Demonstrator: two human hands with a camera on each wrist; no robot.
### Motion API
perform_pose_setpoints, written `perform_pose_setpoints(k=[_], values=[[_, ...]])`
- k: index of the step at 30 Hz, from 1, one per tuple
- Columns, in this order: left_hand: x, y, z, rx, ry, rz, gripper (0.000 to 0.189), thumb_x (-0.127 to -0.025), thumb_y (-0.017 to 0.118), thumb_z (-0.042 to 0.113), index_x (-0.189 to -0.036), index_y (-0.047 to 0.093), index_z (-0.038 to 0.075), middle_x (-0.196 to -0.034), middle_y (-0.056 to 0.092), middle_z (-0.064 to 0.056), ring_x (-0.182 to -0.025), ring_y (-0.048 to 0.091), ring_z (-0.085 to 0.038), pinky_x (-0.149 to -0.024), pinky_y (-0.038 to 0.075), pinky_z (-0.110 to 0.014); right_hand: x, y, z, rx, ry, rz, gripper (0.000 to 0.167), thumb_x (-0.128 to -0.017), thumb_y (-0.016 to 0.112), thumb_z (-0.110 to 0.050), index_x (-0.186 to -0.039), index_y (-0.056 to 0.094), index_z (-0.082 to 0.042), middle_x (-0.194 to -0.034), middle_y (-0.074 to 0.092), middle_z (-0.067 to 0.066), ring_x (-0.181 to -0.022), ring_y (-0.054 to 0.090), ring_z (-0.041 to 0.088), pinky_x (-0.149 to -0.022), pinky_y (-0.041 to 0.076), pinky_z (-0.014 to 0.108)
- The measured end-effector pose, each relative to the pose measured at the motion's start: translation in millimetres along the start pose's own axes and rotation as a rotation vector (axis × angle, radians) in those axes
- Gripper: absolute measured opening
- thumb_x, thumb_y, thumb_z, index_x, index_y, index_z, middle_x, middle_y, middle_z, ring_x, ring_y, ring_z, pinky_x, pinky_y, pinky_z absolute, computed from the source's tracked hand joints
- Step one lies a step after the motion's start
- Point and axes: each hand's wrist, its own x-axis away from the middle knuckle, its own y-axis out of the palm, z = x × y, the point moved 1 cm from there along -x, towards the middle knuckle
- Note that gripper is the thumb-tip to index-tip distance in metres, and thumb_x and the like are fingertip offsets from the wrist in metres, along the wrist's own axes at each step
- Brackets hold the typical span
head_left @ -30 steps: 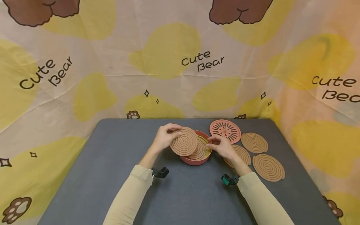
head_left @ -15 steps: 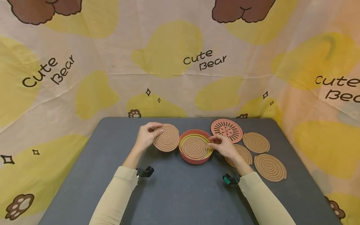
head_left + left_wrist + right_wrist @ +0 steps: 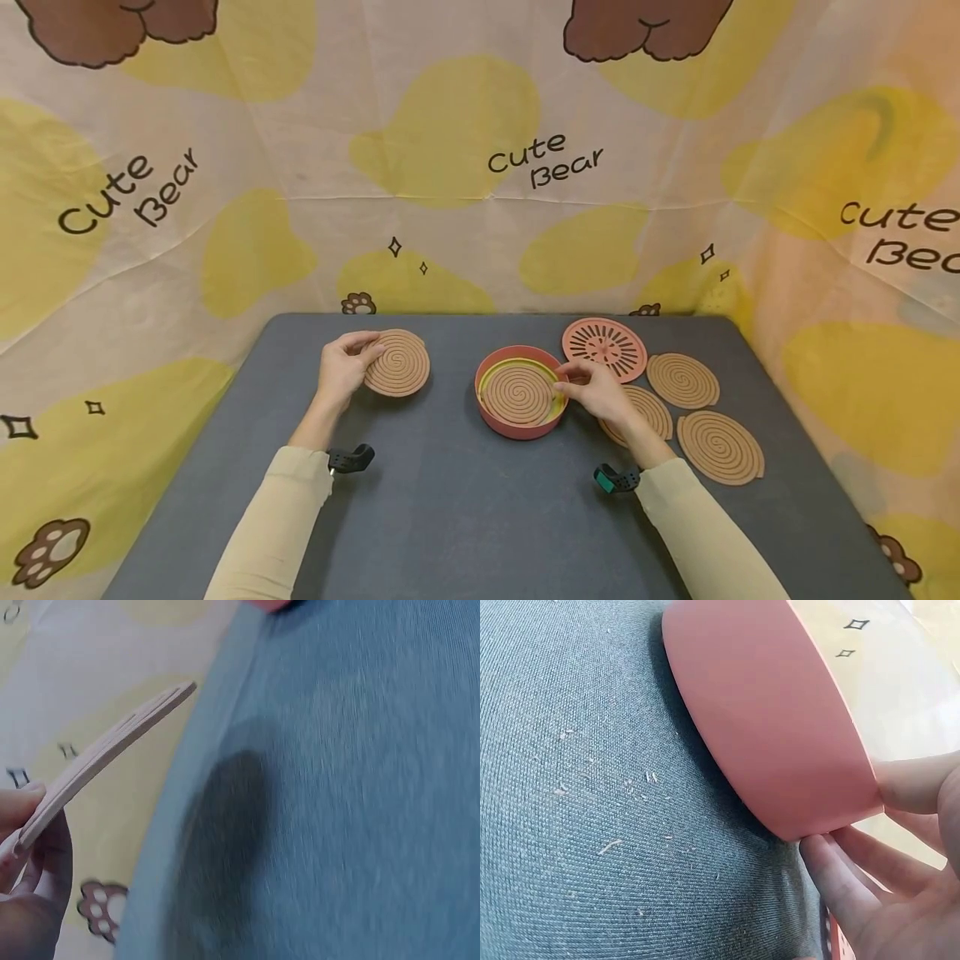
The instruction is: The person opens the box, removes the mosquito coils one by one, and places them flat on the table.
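Left hand (image 3: pixel 341 369) pinches a brown spiral mosquito coil (image 3: pixel 397 363) by its left edge, fingers curled round the rim; the coil is held tilted above the grey table (image 3: pixel 450 517), left of centre and well apart from the pink round tin (image 3: pixel 519 425). Left wrist view: same coil (image 3: pixel 112 746) seen edge-on, clear of the tabletop, thumb and fingers clamped on its lower end. Right hand (image 3: pixel 600 392) grips the right rim of the pink tin, thumb over the edge and fingers against the outer wall; right wrist view confirms fingers (image 3: pixel 855 892) touching the tin's wall (image 3: pixel 780 735). The tin stands on the table at centre and holds a second spiral coil (image 3: pixel 517 394) lying flat inside. Perforated pink lid (image 3: pixel 604 348) lies just behind the right hand. Three more coils lie flat to the right: one (image 3: pixel 682 380) beside the lid, one (image 3: pixel 651 412) partly under the right wrist, one (image 3: pixel 720 447) nearest the table's right edge.
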Motion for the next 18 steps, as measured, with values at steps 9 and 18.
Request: perform_pose_setpoints(k=[9, 18], values=[[-0.4, -29.2, -27.6, -0.025, -0.104, 0.119, 0.038, -0.093, 0.077, 0.019, -0.127, 0.071, 0.002, -0.128, 0.064, -0.018, -0.102, 0.059, -0.014, -0.070, 0.052, -0.013, 1.1, 1, 0, 0.018, 0.007, 0.005, 0.033, -0.096, 0.073, -0.015, -0.125, 0.068, 0.000, -0.122, 0.067, 0.018, -0.110, 0.064, 0.033, -0.085, 0.053, 0.039], [2.7, -50.8, -47.7, -0.043, -0.217, 0.182, 0.038, -0.096, 0.073, 0.016, -0.130, 0.068, 0.000, -0.132, 0.062, -0.021, -0.099, 0.064, -0.012, -0.070, 0.051, -0.011, 1.6, 2, -2, 0.016, 0.016, 0.003, 0.032, -0.096, 0.072, -0.014, -0.125, 0.068, 0.000, -0.122, 0.068, 0.017, -0.110, 0.064, 0.032, -0.085, 0.052, 0.039]])
